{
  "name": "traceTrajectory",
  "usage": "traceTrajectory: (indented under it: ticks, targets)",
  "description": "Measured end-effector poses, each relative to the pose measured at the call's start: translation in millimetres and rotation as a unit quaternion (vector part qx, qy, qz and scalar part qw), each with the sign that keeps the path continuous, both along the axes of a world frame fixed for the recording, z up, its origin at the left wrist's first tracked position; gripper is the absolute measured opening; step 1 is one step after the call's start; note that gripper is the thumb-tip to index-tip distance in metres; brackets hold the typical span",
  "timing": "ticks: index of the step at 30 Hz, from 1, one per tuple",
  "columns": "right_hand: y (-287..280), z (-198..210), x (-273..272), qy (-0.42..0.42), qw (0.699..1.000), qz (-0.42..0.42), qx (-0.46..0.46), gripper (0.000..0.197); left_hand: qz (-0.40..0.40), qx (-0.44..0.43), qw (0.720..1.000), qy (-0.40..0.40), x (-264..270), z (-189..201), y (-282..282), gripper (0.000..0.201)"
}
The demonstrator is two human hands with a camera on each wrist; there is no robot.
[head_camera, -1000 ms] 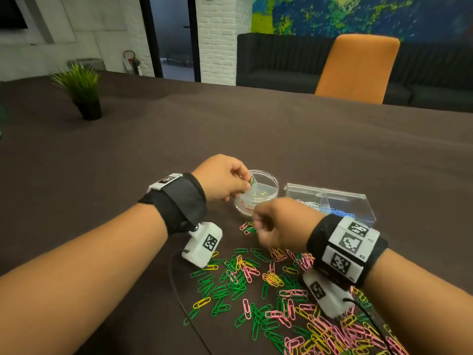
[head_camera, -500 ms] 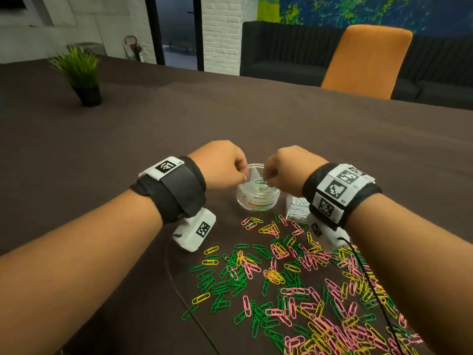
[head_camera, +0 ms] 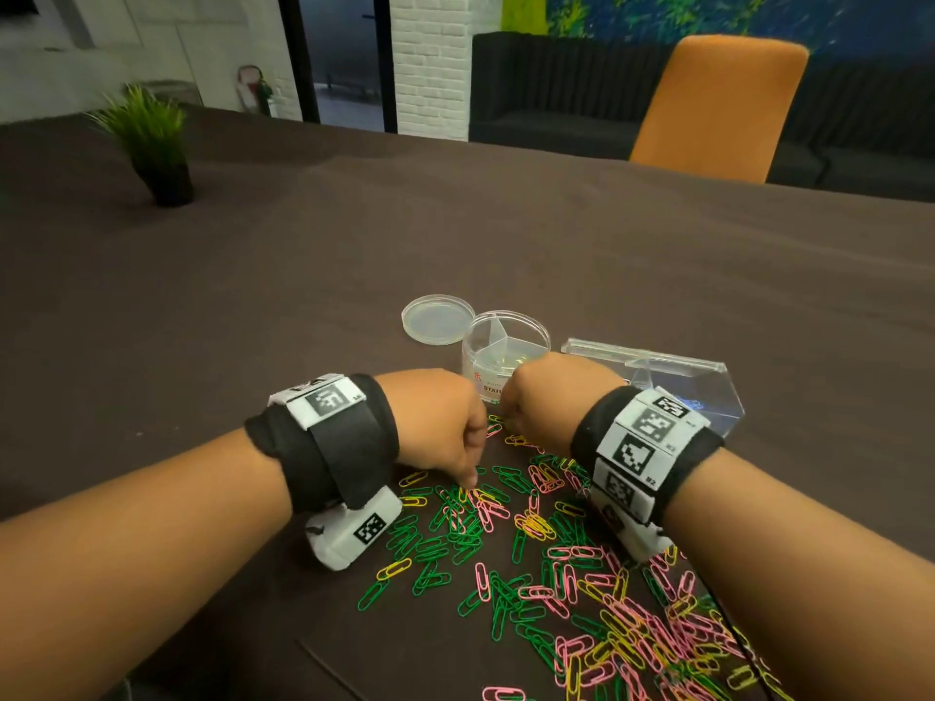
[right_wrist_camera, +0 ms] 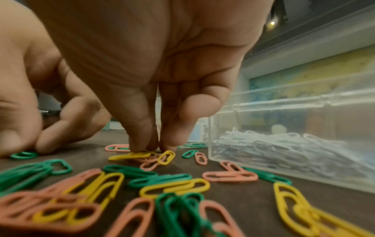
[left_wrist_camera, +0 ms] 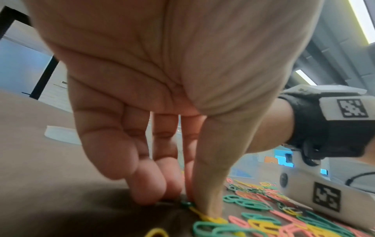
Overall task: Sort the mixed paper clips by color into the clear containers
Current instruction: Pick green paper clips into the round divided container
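Green, pink and yellow paper clips (head_camera: 531,548) lie scattered on the dark table. Both hands are down at the far edge of the pile. My left hand (head_camera: 469,485) pinches thumb to forefinger on a green clip (left_wrist_camera: 187,205) lying on the table, next to a yellow one (left_wrist_camera: 205,217). My right hand (right_wrist_camera: 156,148) has thumb and forefinger closed on a yellow clip (right_wrist_camera: 129,156); in the head view its fingertips are hidden. Just beyond the hands stands a round, divided clear container (head_camera: 526,328), and right of it a rectangular clear box (head_camera: 708,397) holding pale clips (right_wrist_camera: 284,152).
The round lid (head_camera: 437,318) lies left of the round container. A potted plant (head_camera: 152,144) stands far left and an orange chair (head_camera: 708,103) is behind the table. Bare dark tabletop (head_camera: 354,245) stretches beyond the containers.
Both hands came down from over the round container to the near pile, and their fingers now close on clips lying on the table. The round container and lid are uncovered.
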State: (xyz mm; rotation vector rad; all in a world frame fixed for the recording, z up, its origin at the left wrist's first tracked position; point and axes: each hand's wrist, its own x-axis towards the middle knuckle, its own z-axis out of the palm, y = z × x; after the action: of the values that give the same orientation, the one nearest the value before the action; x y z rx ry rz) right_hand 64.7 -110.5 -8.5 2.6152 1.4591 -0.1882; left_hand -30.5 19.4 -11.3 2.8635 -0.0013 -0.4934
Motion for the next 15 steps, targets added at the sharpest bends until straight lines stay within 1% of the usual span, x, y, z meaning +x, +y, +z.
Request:
traceTrajectory:
  ticks: [2,4,8,11,12,14,15]
  targets:
    - [-4,-1,-1,0.014,1.000,-0.007,-0.005,0.018,-0.002,0.009,1.000,-0.008,-2,0,2,0.013]
    - [-11,-3,-2,0.020,1.000,-0.017,-0.003,0.016,0.015,0.005,1.000,-0.011,-4,0,7,0.008]
    - [-18,-2,-5,0.027,0.999,-0.035,0.016,0.012,0.072,-0.018,0.997,-0.016,-5,-3,22,0.010]
    - [-14,-3,-4,0.031,0.999,-0.024,0.029,0.008,0.103,-0.038,0.994,-0.023,-5,-5,25,0.005]
    - [-12,-5,-3,0.042,0.998,-0.022,0.032,0.011,0.113,-0.049,0.992,-0.023,-4,-5,25,0.003]
    - [-9,-8,0,0.067,0.997,-0.020,0.020,0.018,0.122,-0.066,0.990,-0.022,-4,-6,25,0.010]
    - [-8,-9,0,0.076,0.997,-0.020,0.018,0.017,0.120,-0.066,0.990,-0.024,-4,-6,25,0.014]
